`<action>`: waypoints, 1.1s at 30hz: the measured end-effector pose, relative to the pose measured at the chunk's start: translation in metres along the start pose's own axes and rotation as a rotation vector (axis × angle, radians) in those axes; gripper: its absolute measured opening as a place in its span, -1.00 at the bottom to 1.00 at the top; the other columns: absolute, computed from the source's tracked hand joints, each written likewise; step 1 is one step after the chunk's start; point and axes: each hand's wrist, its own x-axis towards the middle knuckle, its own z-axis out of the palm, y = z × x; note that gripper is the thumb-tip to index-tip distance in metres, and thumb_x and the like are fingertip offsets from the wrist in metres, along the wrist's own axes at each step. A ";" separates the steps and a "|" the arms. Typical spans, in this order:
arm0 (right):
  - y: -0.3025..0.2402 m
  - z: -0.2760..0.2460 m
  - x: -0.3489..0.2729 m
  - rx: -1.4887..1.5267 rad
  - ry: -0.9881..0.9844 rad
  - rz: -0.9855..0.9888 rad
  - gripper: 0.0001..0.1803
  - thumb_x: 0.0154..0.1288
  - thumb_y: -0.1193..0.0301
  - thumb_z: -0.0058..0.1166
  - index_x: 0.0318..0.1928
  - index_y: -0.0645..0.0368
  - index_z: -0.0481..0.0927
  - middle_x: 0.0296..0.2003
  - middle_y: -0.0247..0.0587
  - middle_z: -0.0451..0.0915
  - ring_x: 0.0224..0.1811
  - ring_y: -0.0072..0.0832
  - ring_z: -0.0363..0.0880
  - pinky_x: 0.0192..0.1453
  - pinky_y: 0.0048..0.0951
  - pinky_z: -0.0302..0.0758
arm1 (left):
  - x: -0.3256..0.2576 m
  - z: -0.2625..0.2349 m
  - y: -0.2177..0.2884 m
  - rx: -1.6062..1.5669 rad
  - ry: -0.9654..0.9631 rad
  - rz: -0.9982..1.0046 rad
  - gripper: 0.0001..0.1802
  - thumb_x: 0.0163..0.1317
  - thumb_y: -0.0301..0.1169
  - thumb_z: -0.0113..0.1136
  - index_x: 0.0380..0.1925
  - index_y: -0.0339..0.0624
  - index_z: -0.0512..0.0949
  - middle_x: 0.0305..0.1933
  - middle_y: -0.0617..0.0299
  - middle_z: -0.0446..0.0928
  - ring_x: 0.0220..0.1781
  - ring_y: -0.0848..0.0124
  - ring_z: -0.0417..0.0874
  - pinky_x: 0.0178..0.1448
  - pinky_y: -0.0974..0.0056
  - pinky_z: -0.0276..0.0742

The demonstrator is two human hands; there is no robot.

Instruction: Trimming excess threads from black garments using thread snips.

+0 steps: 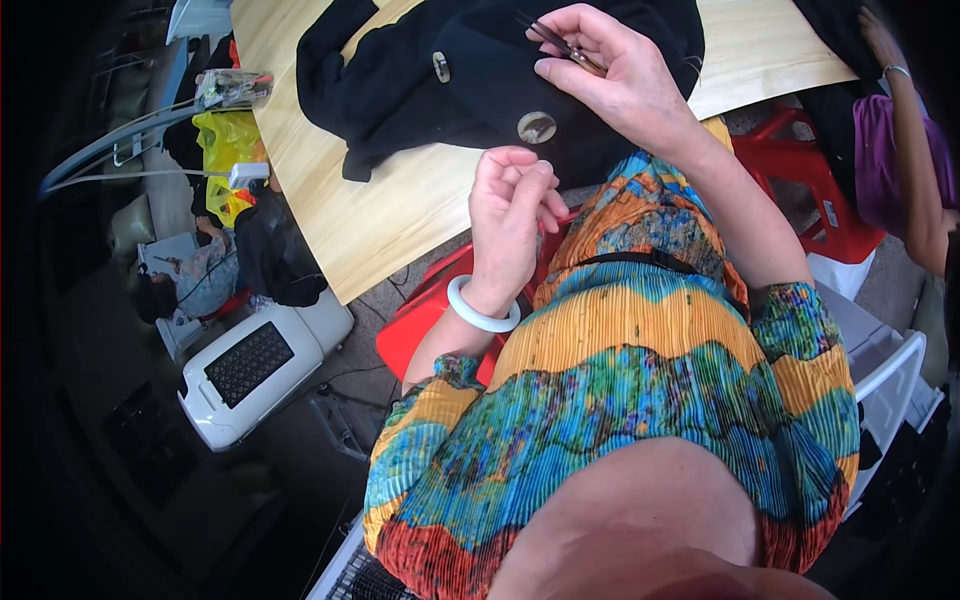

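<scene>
A black knitted garment (420,120) lies spread before me, with a large round button (537,127) near its front edge and another button (441,67) farther left. My right hand (625,80) is closed around small dark thread snips (568,47) above the garment, their pointed tips toward the upper left. Close to the nearer button, my left hand (512,205) is raised with fingers curled and the thumb against the index finger. Whatever that pinch may hold is too small to make out. A pale bangle (484,308) circles my left wrist.
The light wooden table (345,225) extends under the garment. Left of it are a yellow plastic bag (225,150), a white plug on a cable (248,176) and a white machine casing (260,370). Red stools (430,310) stand nearby. Another person's arm (915,150) shows at far right.
</scene>
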 end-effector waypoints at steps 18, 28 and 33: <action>-0.002 0.002 -0.002 -0.014 -0.001 0.026 -0.80 0.06 0.56 0.05 -0.25 0.24 0.41 -0.43 -0.36 0.46 -0.37 -0.72 0.39 -0.26 -0.69 0.36 | 0.005 -0.002 0.004 -0.159 -0.062 -0.197 -0.79 0.15 -0.36 0.08 -0.34 -0.32 0.49 -0.56 0.28 0.43 -0.68 0.60 0.37 -0.65 0.55 0.23; 0.008 -0.007 -0.022 -0.365 0.104 -0.287 -0.70 0.14 0.45 0.03 -0.10 0.23 0.36 -0.39 -0.32 0.47 -0.46 -0.73 0.40 -0.29 -0.70 0.39 | -0.003 -0.007 0.013 0.390 0.025 0.306 -0.92 0.14 -0.50 0.06 -0.43 -0.31 0.48 -0.49 0.29 0.43 -0.57 0.62 0.40 -0.50 0.57 0.31; 0.003 -0.018 -0.049 -0.514 -0.078 -0.378 -0.70 0.00 0.40 0.18 -0.24 0.21 0.45 -0.45 -0.23 0.50 -0.51 -0.49 0.52 -0.45 -0.60 0.44 | 0.006 -0.015 0.004 0.404 -0.014 0.466 -0.93 0.16 -0.52 0.02 -0.41 -0.31 0.44 -0.37 0.23 0.38 -0.45 0.58 0.45 -0.48 0.56 0.37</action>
